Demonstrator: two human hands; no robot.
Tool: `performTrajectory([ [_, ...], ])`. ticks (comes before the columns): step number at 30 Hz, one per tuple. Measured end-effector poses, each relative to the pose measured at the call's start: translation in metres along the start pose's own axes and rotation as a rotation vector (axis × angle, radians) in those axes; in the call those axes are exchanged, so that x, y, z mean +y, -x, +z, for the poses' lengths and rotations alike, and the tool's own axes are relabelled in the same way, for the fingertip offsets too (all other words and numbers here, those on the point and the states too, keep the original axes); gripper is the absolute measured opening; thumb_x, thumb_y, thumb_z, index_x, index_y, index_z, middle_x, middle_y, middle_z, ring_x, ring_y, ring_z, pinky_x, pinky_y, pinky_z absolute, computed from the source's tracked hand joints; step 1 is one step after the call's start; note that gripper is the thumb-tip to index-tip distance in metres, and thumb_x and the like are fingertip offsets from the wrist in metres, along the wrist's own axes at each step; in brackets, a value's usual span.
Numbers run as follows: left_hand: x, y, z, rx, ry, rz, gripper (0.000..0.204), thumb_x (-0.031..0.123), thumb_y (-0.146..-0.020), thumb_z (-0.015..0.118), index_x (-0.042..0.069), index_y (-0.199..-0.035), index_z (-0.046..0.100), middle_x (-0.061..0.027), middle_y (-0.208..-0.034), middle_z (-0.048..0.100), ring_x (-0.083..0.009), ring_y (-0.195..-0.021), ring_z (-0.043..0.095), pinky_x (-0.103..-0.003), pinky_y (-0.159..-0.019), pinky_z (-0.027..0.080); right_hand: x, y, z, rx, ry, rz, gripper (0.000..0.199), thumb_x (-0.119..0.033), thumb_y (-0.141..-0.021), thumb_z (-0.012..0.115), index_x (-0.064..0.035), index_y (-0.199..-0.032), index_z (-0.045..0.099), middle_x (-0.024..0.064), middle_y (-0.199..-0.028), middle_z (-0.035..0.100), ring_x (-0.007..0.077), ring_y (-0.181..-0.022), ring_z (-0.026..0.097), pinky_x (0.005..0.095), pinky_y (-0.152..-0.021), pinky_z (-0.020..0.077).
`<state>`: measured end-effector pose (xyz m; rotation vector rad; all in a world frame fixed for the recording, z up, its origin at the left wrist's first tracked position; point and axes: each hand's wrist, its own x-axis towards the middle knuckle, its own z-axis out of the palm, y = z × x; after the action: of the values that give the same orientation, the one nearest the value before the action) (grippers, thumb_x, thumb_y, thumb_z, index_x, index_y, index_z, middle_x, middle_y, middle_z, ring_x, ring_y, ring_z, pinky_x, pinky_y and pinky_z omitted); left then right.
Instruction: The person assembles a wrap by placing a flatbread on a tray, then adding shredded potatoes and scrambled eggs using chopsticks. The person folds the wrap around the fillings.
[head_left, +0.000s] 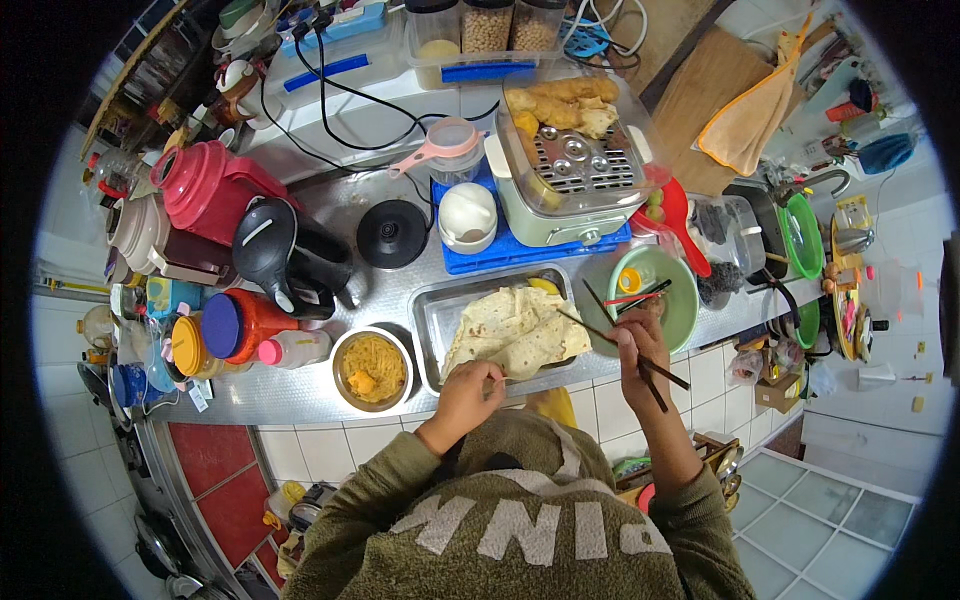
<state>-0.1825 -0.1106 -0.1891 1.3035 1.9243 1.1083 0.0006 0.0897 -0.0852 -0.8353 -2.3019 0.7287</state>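
Note:
A pale, browned flatbread (520, 325) lies folded in a rectangular steel tray (421, 335). At its near edge, my left hand (466, 402) is closed, with thumb and fingertips pinching the bread's rim. My right hand (640, 345) grips a pair of dark chopsticks (650, 380) to the right of the tray. One chopstick tip reaches over the bread's right side; the other points toward the light green bowl (681, 310). Inside that bowl are a small yellow-orange cup (630, 280) and slim red and dark utensils, partly hidden by my hand.
Left of the tray stands a bowl of orange-yellow mash (370, 368). Behind the tray, a steamer (565, 215) with fried dough sticks under a clear lid rests on a blue base. A black kettle (275, 255), jars and a pink bottle (295, 349) crowd the left; a sink is right.

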Motion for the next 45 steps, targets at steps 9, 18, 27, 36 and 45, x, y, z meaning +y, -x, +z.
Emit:
performTrajectory([
  [9,-0.010,-0.001,0.004,0.035,0.248,-0.086,0.015,0.007,-0.081,0.069,0.004,-0.090,0.057,-0.0129,-0.092,0.068,-0.0310,-0.086,0.067,-0.038,-0.075,0.051,0.028,0.049,0.051,-0.312,-0.158,0.642,0.026,-0.023,-0.089,0.066,0.0028,-0.087,0.061,0.0140,-0.073,0.065,0.0243,-0.070,0.065,0.0379,-0.066,0.0489],
  [18,-0.014,-0.025,-0.012,-0.334,0.046,0.103,0.022,0.013,-0.086,0.070,0.006,-0.105,0.061,-0.0116,-0.108,0.067,-0.0302,-0.103,0.063,-0.039,-0.091,0.048,0.069,0.063,0.129,-0.222,-0.457,0.802,0.032,-0.027,-0.083,0.076,0.0028,-0.082,0.065,0.0041,-0.066,0.059,0.0129,-0.061,0.052,0.0317,-0.059,0.0449],
  [27,-0.070,-0.097,0.018,0.026,-0.272,-0.040,0.049,0.019,-0.080,0.075,0.008,-0.125,0.059,-0.0167,-0.122,0.058,-0.0375,-0.113,0.055,-0.045,-0.095,0.045,0.050,0.089,0.119,-0.136,-0.647,0.947,0.021,-0.013,-0.087,0.073,-0.0015,-0.078,0.058,-0.0036,-0.066,0.052,0.0075,-0.062,0.045,0.0280,-0.057,0.0393],
  [36,-0.051,-0.120,0.023,-0.034,-0.336,-0.096,0.034,0.023,-0.076,0.079,0.010,-0.102,0.062,-0.0102,-0.104,0.058,-0.0328,-0.103,0.055,-0.046,-0.087,0.044,0.049,0.094,0.121,-0.100,-0.476,0.914,0.026,-0.021,-0.088,0.071,-0.0008,-0.082,0.056,0.0033,-0.063,0.052,0.0126,-0.061,0.048,0.0332,-0.058,0.0411],
  [45,-0.030,-0.099,0.010,-0.056,-0.138,-0.013,0.023,0.014,-0.084,0.072,0.005,-0.099,0.058,-0.0143,-0.094,0.063,-0.0351,-0.083,0.063,-0.043,-0.069,0.049,0.037,0.103,0.115,-0.040,-0.628,0.968,0.023,-0.019,-0.090,0.070,-0.0040,-0.081,0.055,-0.0027,-0.063,0.047,0.0078,-0.057,0.043,0.0280,-0.052,0.0349],
])
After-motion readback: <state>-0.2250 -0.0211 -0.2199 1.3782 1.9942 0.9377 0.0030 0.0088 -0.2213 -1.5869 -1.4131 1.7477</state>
